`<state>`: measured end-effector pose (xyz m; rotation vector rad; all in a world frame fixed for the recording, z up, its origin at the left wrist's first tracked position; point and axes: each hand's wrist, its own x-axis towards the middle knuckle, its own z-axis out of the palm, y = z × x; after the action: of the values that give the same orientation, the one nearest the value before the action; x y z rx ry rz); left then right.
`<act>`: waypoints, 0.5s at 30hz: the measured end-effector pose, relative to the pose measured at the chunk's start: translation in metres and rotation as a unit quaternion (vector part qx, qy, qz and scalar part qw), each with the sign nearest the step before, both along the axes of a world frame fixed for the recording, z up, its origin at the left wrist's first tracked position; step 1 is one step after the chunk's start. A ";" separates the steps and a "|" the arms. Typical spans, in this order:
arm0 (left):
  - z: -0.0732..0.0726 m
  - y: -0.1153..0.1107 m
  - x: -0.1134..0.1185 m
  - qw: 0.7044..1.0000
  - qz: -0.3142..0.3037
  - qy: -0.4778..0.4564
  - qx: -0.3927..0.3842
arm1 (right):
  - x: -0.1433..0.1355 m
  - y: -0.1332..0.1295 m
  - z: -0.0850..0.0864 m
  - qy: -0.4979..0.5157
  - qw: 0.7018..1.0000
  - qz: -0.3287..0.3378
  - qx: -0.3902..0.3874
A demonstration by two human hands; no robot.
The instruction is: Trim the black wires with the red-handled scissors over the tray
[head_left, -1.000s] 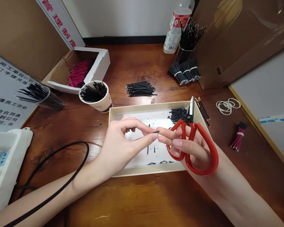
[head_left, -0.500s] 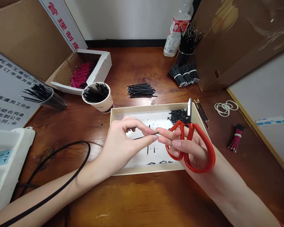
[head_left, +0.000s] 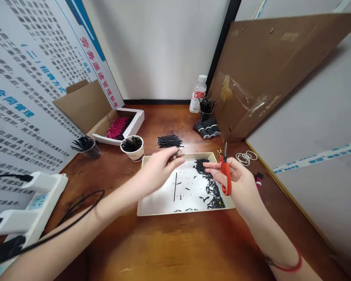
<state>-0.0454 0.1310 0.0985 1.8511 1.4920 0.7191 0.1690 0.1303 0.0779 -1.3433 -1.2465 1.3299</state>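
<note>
- the left hand (head_left: 155,168) is over the tray and blurry. its grip has thumb and finger close, with a dark bit (head_left: 178,150) by the tips, but i cannot tell if they pinch it.
- the right hand (head_left: 242,181) has its grip around the red scissors (head_left: 227,179), and the blades point up.
- some fingers of the right hand stick out over the black scraps (head_left: 213,191).
- the tray (head_left: 156,203) is below both hands. the scraps lie along its right side, and a long wire (head_left: 175,188) lies left of them.
- just behind the tray, black wires (head_left: 168,141) lie in a row on the brown surface (head_left: 175,246).
- left of the row is a paper cup (head_left: 136,155) full of wires. farther left is a clear cup (head_left: 94,151) with more.
- behind the paper cup, a white box (head_left: 138,121) holds pink wires (head_left: 117,128).
- right of the tray are rubber bands (head_left: 246,158).
- far back, a bottle (head_left: 198,97) stands near three black bundles (head_left: 207,129).
</note>
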 end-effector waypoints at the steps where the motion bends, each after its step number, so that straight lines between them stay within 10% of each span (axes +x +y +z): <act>1: 0.007 0.013 -0.001 0.999 -0.003 0.048 0.012 | 0.002 0.000 -0.001 -0.002 1.000 0.002 0.002; 8: -0.014 0.108 -0.013 0.971 0.016 0.239 0.024 | 0.003 -0.003 -0.008 0.012 1.000 -0.001 0.026; 15: -0.044 0.122 -0.021 0.964 -0.020 0.264 0.006 | 0.004 -0.004 -0.010 0.015 0.999 -0.001 0.037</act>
<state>-0.0662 0.2528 0.0542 2.1857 1.7620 0.2130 0.1730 0.1259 0.0683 -1.2678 -1.2607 1.2847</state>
